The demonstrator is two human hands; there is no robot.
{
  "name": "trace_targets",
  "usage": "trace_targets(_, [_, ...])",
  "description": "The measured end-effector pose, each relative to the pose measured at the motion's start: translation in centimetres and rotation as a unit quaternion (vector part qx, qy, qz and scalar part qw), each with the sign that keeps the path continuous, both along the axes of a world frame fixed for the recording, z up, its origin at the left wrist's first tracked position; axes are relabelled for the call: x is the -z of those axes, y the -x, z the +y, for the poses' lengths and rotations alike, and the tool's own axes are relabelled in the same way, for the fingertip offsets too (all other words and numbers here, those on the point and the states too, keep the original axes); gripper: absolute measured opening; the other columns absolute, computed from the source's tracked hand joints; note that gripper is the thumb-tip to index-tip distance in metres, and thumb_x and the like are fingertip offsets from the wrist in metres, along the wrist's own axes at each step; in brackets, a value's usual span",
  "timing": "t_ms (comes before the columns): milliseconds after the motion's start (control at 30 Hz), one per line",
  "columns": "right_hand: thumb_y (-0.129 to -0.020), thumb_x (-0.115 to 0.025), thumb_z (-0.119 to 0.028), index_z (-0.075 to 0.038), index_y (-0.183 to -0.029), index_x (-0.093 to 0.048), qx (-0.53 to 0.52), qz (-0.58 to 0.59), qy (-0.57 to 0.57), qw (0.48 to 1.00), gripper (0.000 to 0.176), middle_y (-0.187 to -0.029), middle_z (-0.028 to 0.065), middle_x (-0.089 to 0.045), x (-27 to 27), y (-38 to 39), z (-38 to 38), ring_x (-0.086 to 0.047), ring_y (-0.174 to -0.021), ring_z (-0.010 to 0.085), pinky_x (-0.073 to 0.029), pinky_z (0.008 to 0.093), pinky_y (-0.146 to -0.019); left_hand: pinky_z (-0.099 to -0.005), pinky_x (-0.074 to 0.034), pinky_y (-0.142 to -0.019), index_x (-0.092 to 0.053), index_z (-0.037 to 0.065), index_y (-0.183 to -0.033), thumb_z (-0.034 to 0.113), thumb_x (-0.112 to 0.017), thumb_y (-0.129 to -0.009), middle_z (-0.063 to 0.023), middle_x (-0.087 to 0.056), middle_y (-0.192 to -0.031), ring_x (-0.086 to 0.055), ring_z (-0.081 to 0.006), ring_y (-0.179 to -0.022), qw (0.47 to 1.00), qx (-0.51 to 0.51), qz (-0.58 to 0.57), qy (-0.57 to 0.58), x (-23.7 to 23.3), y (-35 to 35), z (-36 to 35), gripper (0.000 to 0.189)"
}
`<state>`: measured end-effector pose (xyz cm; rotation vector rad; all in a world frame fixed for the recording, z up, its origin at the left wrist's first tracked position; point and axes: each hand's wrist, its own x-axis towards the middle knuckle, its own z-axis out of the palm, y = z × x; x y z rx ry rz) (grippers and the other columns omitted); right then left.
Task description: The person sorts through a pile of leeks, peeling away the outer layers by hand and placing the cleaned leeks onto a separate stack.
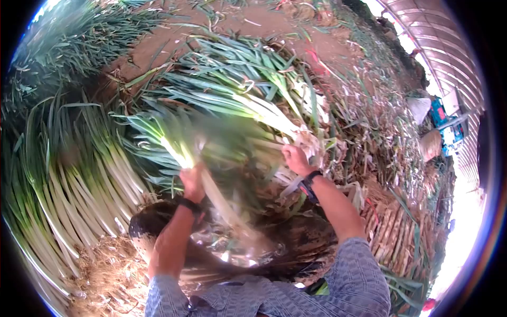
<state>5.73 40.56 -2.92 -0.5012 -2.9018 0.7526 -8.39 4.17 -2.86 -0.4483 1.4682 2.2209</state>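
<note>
My left hand (192, 182) is closed around a long green onion (215, 198). Its leafy top points up and away, and its white shank slants down toward my lap, where the root end is smeared by motion. At the near edge of the heap of green onions (269, 108), my right hand (298, 160) has its fingers curled at a pale stalk (266, 144). A green blur covers the space between both hands. A pale loose strip (291, 186) hangs just below my right hand.
Rows of green onions with clean white shanks (100, 193) lie at the left, roots toward me. Peeled leaf scraps (364, 127) cover the ground at the right. Bundled brown stalks (393, 227) lie near my right elbow. A blue machine (448, 124) stands far right under the arched roof.
</note>
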Motion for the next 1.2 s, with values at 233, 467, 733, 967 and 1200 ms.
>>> trace_targets(233, [-0.084,-0.062,-0.013,-0.003,-0.1,-0.063,-0.089,-0.159,-0.026,0.983,0.019,-0.1,0.0213,-0.068,9.8,3.2,-0.6,-0.064,-0.093,0.041,-0.049,0.0474,-0.087,-0.0338,-0.051,-0.05,-0.06,-0.002,-0.084,0.014,-0.07,-0.082,-0.0104,-0.06,-0.068,-0.061,-0.0218,-0.056,0.999,-0.001,-0.033,-0.029,-2.3,0.4,2.4,0.019])
trace_targets(467, [-0.081,-0.068,-0.024,0.0,-0.101,-0.067,-0.135,-0.289,0.062,0.946,0.032,-0.09,0.0181,-0.069,4.3,-1.2,-8.9,-0.067,-0.081,0.0318,-0.052,0.0455,-0.073,-0.034,-0.051,-0.051,-0.061,-0.001,-0.088,0.012,-0.069,-0.082,-0.0098,-0.061,-0.07,-0.061,-0.0216,-0.057,0.999,0.002,-0.039,-0.036,-1.8,0.2,3.5,0.016])
trace_targets(733, [-0.089,-0.067,-0.008,-0.003,-0.084,-0.054,-0.001,-0.025,0.136,0.99,0.014,-0.089,0.0055,-0.054,-9.0,2.8,-6.2,-0.054,-0.077,0.0179,-0.05,0.0345,-0.068,-0.0334,-0.052,-0.051,-0.063,0.0,-0.092,0.009,-0.068,-0.081,-0.0085,-0.063,-0.071,-0.062,-0.0206,-0.056,0.997,-0.038,0.023,-0.056,-5.5,0.9,2.7,0.015])
trace_targets(967, [-0.088,-0.07,-0.036,-0.001,-0.118,-0.061,0.195,-0.017,0.054,0.979,0.047,-0.108,0.0187,-0.068,-11.3,0.4,0.5,-0.067,-0.095,0.0295,-0.055,0.0411,-0.081,-0.0334,-0.053,-0.063,-0.063,0.0,-0.101,0.005,-0.069,-0.08,-0.0081,-0.064,-0.087,-0.063,-0.0186,-0.073,0.992,-0.05,0.114,-0.036,-6.8,0.5,2.4,0.022])
trace_targets(1200, [-0.087,-0.065,-0.023,0.002,-0.099,-0.068,0.285,0.198,0.17,0.922,0.028,-0.082,0.0053,-0.062,-21.4,-1.2,2.6,-0.057,-0.07,0.0143,-0.044,0.0312,-0.063,-0.0315,-0.051,-0.049,-0.061,0.001,-0.092,0.011,-0.069,-0.078,-0.006,-0.061,-0.069,-0.061,-0.0176,-0.053,0.99,0.005,0.143,-0.01,-5.4,-0.2,3.0,0.019])
